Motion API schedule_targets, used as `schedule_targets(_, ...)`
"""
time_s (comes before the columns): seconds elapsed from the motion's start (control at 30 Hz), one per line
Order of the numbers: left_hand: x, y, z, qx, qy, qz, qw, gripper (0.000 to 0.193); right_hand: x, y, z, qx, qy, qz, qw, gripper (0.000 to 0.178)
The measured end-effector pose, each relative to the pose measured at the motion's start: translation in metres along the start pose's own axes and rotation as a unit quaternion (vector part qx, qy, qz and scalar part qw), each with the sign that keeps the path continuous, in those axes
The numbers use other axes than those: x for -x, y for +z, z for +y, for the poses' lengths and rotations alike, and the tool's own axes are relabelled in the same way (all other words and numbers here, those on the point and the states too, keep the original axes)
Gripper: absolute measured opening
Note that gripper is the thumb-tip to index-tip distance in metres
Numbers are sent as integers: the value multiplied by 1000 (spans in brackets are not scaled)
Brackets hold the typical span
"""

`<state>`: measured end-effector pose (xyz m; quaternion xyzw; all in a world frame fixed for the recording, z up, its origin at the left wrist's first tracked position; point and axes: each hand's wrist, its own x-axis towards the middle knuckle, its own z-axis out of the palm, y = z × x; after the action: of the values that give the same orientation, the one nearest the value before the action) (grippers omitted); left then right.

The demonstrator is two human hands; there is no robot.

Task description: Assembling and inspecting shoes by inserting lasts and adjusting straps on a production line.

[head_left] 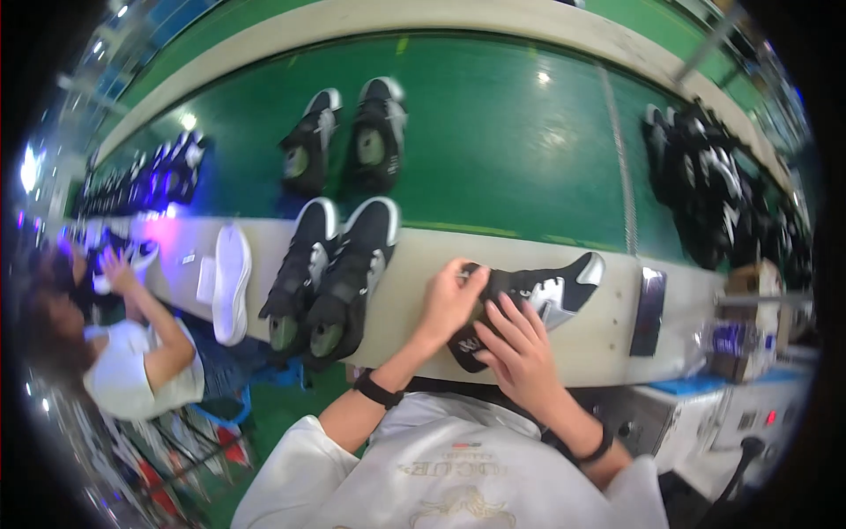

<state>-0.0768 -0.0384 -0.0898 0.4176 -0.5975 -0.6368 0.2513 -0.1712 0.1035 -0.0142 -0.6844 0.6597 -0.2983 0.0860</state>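
1. Black and silver, the shoe [551, 298] lies between the two hands at the front of the cream surface [404, 295], its toe pointing to two o'clock and its collar to eight.
2. Left hand [449, 307]: the forearm rises from seven o'clock, a black wristband [377, 389] around the wrist, and the fingers aim at one. Thumb and fingertips pinch the dark upper edge near the collar.
3. Right hand [520, 353]: it reaches up from five o'clock with another black wristband [602, 443], back of the hand upward. Its fingers stretch towards eleven, slightly parted over the collar; whether they grip cannot be told.
4. Markings: a small white emblem shows on the shoe's dark heel end, too blurred to read. At six o'clock, the wearer's white shirt [441, 502] bears gold capital lettering over a gold figure, beneath a little red-and-green patch.
5. Around the hands: at ten o'clock a pair of black shoes [351, 269] stands on the surface, with another dark pair [379, 145] on the green belt [493, 141] at eleven. A white sole [232, 282] lies at nine, and a dark flat rectangle [649, 313] at three.
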Motion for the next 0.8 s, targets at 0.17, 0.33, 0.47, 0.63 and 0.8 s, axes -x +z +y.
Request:
schedule_targets(0.17,77,-11,61,-93,57,13,994,20,58,-10,-18,-128,301,135,935,60)
schedule_targets(0.33,119,-80,94,-317,333,44,887,27,49,2,-40,-359,394,164,830,98)
schedule_targets(0.47,104,-144,84,-460,102,166,866,60,43,4,-22,-239,412,145,867,93)
schedule_targets(0.63,117,-131,63,-451,105,136,876,70,35,17,-30,-196,306,58,930,84)
schedule_targets(0.8,126,-63,64,-431,111,114,889,73,12,29,-58,-215,276,30,936,89)
